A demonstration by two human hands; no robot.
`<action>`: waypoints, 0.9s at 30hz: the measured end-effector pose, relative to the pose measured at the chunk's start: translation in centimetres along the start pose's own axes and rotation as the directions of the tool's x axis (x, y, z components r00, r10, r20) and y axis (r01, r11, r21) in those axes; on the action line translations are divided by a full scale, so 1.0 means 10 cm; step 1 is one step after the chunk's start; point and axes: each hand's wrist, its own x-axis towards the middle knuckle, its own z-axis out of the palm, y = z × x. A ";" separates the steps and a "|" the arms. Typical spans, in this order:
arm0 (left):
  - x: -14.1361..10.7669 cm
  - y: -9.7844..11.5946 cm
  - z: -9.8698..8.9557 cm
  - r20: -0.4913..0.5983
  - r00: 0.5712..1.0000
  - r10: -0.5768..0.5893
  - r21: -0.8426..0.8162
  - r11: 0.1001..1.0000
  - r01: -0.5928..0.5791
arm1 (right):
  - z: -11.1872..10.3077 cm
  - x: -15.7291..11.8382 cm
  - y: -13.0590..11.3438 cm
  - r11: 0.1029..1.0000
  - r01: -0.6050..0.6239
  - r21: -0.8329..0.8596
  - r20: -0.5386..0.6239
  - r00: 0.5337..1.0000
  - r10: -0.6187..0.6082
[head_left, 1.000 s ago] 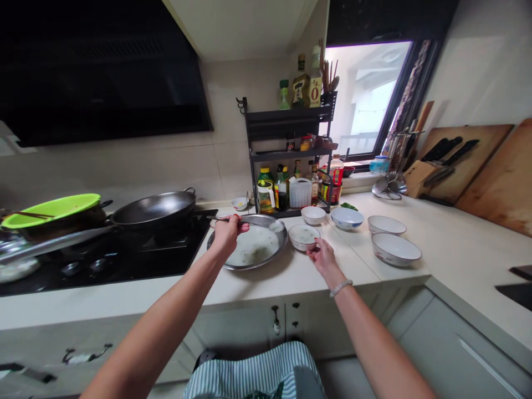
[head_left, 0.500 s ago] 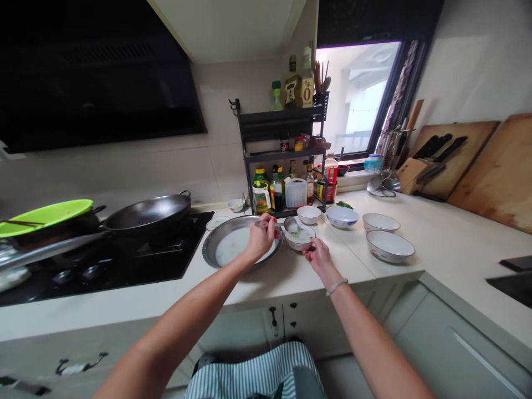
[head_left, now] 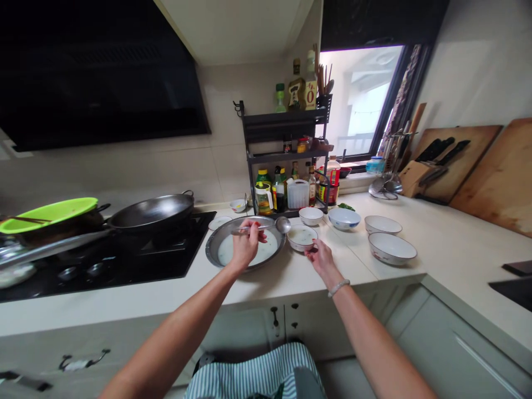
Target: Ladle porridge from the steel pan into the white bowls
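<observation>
My left hand (head_left: 246, 247) is closed round the handle of a metal ladle (head_left: 283, 224), above a wide metal basin (head_left: 214, 256) of whitish soup with small bits in it. The ladle's head hangs between the basin and a small white bowl (head_left: 302, 247). This bowl holds the same pale soup and stands on the counter. My right hand (head_left: 321, 257) grips the bowl's near right rim between thumb and fingers, with a bracelet on the wrist.
Beyond the filled bowl stand a white bowl (head_left: 311, 216) and a blue-patterned bowl (head_left: 344, 219). Two more bowls (head_left: 392, 249) are at the right. A spice rack (head_left: 286, 158) rises behind. On the left, a wok (head_left: 152, 213) and a green colander (head_left: 50, 215) sit over the black stove (head_left: 137, 271).
The ladle has lifted out of the small bowl and moved left toward the basin with my left hand. My right hand stays on the bowl. The view has shifted slightly.
</observation>
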 end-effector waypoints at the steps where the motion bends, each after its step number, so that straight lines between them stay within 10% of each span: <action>1: -0.01 0.00 -0.07 -0.037 0.999 -0.025 -0.007 1.000 0.025 | 0.00 0.00 0.00 1.000 0.002 -0.004 0.001 1.000 -0.002; 12: -0.09 -0.04 -0.85 -0.271 0.951 -0.147 -0.001 0.988 0.153 | 0.09 0.03 -0.06 0.999 0.017 -0.049 0.004 1.000 -0.017; 27: -0.14 -0.26 -1.19 -0.289 0.932 -0.217 -0.010 0.975 0.223 | 0.24 0.20 -0.20 0.992 -0.041 -0.119 -0.074 0.997 0.032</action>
